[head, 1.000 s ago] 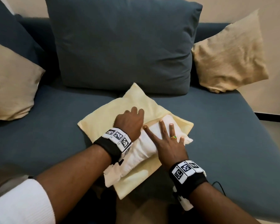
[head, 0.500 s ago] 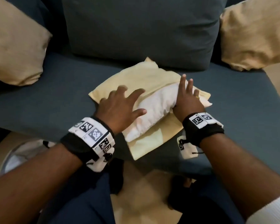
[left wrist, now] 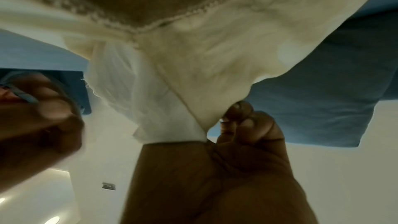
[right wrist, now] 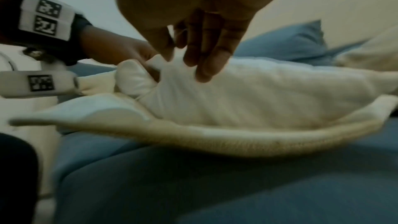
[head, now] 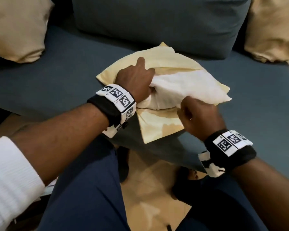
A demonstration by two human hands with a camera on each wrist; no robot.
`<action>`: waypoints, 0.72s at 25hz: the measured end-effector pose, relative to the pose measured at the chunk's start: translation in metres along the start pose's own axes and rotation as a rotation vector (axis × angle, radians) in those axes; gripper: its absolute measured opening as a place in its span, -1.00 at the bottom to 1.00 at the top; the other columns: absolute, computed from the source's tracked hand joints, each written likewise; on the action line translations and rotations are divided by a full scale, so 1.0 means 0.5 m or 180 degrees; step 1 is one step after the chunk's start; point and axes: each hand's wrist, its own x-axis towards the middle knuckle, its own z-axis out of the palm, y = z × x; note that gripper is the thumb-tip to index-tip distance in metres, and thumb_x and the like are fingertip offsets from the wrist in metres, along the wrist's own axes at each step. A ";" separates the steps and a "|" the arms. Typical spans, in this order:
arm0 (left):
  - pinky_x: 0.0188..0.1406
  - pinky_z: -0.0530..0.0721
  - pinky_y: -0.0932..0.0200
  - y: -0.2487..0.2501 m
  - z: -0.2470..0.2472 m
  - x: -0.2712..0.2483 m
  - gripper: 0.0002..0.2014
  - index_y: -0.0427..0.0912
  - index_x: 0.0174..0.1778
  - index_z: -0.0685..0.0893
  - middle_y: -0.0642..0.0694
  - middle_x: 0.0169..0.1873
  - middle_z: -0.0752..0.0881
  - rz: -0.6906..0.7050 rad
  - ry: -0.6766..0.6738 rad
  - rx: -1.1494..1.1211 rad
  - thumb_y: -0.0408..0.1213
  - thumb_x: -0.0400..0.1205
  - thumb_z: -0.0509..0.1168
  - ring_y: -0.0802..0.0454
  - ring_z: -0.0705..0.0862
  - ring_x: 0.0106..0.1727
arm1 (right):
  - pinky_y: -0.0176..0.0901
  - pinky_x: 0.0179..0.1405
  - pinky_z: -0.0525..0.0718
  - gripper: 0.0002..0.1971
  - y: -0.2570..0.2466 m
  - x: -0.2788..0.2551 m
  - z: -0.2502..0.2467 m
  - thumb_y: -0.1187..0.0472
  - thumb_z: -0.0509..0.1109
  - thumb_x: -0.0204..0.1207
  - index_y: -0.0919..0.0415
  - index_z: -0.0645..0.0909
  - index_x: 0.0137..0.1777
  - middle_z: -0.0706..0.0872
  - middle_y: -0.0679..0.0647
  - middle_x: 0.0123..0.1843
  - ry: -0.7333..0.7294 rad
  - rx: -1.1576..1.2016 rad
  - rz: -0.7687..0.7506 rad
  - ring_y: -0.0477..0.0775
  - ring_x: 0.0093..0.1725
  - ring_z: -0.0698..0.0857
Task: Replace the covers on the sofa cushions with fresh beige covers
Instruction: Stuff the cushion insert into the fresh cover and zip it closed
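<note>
Insert half inside cover on sofa | left hand clutches insert's near end | right hand curled, seemingly pinching cover's edge, blurred | risk: insert bunches at opening if shoved unevenly

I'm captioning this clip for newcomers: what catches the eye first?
The white cushion insert, half out of its pale yellow cover at the middle of the blue sofa seat. The left hand grips its near end while the right hand pinches fabric at the cover's opening.
</note>
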 end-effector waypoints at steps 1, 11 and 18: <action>-0.31 0.43 -0.05 0.006 0.003 -0.002 -0.64 -0.09 0.32 0.56 -0.29 0.12 0.59 -0.0029 0.0011 -0.0026 -0.06 0.63 0.31 -0.37 0.70 -0.06 | 0.02 -0.37 0.66 -0.77 -0.005 -0.012 0.019 0.04 0.27 0.64 0.19 0.63 -0.08 0.69 0.07 -0.26 -0.0353 0.0114 -0.0371 0.27 -0.32 0.68; -0.10 0.60 0.08 0.030 0.038 -0.065 -0.61 -0.04 0.29 0.51 -0.07 -0.06 0.75 -0.0245 -0.0165 -0.1985 -0.22 0.55 0.36 -0.12 0.71 -0.02 | 0.01 0.11 0.67 -0.64 -0.070 0.045 0.117 -0.03 0.48 0.51 0.02 0.68 0.27 0.80 0.07 0.18 -0.1892 0.0679 0.0326 0.18 0.16 0.74; 0.22 0.43 -0.13 0.040 0.064 -0.116 -0.74 0.04 0.11 0.68 -0.02 -0.08 0.74 0.0542 -0.0953 -0.0761 -0.11 0.75 0.07 -0.08 0.70 0.05 | -0.01 -0.16 0.66 -0.74 -0.077 0.033 0.043 -0.05 0.46 0.48 0.08 0.74 0.05 0.84 0.14 -0.08 -0.1478 0.0242 -0.0182 0.26 -0.10 0.77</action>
